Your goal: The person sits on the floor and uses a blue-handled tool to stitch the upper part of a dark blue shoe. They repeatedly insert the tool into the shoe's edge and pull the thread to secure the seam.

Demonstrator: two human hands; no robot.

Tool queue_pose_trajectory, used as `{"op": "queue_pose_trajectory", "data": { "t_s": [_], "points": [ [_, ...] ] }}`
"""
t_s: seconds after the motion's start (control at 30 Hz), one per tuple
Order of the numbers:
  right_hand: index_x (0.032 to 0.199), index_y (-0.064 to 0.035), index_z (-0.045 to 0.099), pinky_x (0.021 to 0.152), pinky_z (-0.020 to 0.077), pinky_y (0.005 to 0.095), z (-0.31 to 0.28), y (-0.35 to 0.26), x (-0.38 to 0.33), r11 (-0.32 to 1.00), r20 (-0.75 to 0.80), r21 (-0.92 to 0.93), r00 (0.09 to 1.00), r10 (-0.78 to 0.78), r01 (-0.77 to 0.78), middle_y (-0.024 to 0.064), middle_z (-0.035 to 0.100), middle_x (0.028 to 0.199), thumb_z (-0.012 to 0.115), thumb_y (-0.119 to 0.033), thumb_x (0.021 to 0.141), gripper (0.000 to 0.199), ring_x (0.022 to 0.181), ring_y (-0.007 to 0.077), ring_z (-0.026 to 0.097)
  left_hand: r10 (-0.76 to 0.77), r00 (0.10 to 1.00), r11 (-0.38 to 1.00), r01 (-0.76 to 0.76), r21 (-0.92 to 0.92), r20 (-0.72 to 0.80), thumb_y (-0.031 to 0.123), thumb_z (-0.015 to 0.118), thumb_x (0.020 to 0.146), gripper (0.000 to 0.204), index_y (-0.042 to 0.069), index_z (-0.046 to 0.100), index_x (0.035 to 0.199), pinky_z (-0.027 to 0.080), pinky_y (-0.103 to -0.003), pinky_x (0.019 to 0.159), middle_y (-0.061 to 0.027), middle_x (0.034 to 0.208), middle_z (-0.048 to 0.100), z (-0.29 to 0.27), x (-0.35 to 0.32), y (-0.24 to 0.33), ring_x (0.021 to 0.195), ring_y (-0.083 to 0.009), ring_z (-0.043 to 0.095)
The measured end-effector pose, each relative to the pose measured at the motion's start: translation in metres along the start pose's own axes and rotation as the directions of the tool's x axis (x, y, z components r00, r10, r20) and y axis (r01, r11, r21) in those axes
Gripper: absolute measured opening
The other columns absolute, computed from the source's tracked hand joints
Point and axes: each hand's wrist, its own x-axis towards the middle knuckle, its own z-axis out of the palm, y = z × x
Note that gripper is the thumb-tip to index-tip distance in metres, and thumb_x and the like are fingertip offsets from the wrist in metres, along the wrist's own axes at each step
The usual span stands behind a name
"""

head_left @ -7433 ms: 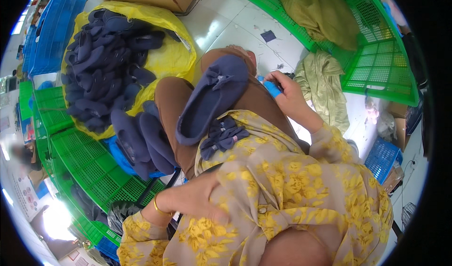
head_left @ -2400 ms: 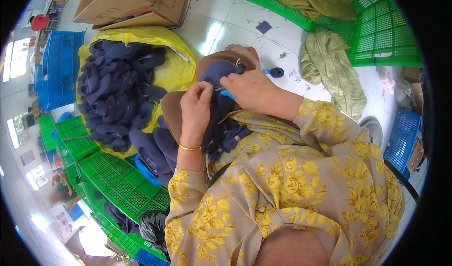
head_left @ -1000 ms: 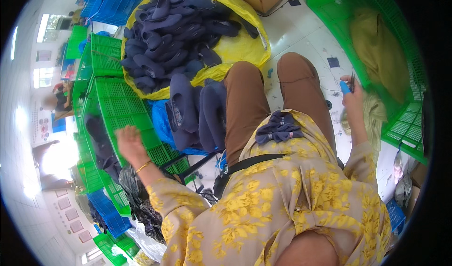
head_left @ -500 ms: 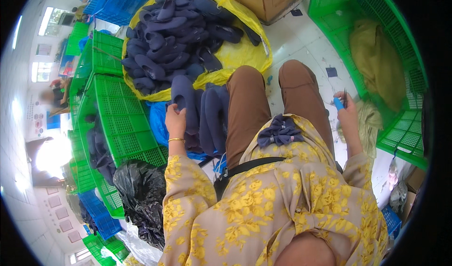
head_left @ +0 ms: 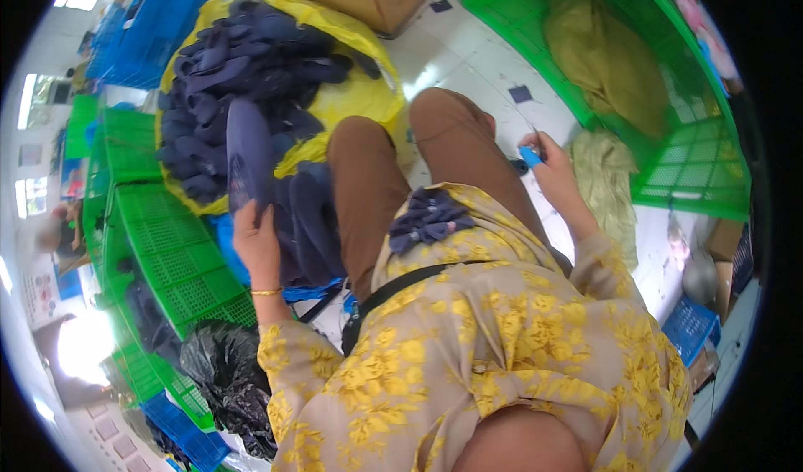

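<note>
We had our left hand [head_left: 256,236] closed on the near end of a navy shoe [head_left: 248,142], its long axis running away from us toward the yellow sack [head_left: 364,96]; our right hand [head_left: 557,176], well apart from the shoe, held a slim dark tool [head_left: 539,142]

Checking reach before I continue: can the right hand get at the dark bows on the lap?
Probably yes: nothing visible blocks the space above the right thigh between the right hand and the dark bows, which lie uncovered. The small dark tool that hand holds may hinder picking.
</note>
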Motion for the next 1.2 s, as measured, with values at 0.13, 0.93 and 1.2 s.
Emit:
{"op": "queue_pose_trajectory", "data": {
  "t_s": [0.13,0.93,1.2],
  "points": [
    [0.099,-0.0058,0.061,0.062,0.0406,0.0240,0.003,0.004,-0.005,0.995,0.047,0.057,0.996,-0.081,0.078,-0.0021,0.056,0.078,0.061,-0.009,0.090,0.009,0.068,0.0072,0.047,0.319,0.913,0.941,-0.337,0.028,0.254,-0.001,0.069,0.082,0.020,0.001,0.067,0.102,0.046,-0.028,0.066,-0.0085,0.082,0.057,0.011,0.006,0.096,0.073,-0.0193,0.057],
    [0.107,-0.0083,0.065,0.067,0.0507,0.0346,0.064,-0.062,-0.045,0.855,0.666,-0.084,0.667,-0.335,0.513,0.0071,0.065,0.084,0.068,-0.006,0.078,0.029,0.079,0.0231,0.065,0.201,0.628,0.950,0.064,-0.307,0.752,0.001,0.076,0.075,0.032,0.001,0.063,0.104,0.045,-0.025,0.061,-0.0033,0.081,0.056,0.065,-0.057,0.149,0.066,-0.0106,0.051],
    [0.104,-0.0082,0.064,0.055,0.0418,0.0180,0.041,-0.081,-0.033,0.645,0.529,0.579,0.832,0.168,-0.499,-0.0023,0.065,0.084,0.071,-0.012,0.088,0.018,0.067,0.0027,0.057,0.241,0.696,0.942,-0.001,-0.335,0.677,0.000,0.073,0.080,0.026,0.002,0.064,0.105,0.049,-0.023,0.066,-0.0037,0.088,0.061,0.072,-0.054,0.144,0.073,-0.0092,0.058]
  ]
}}
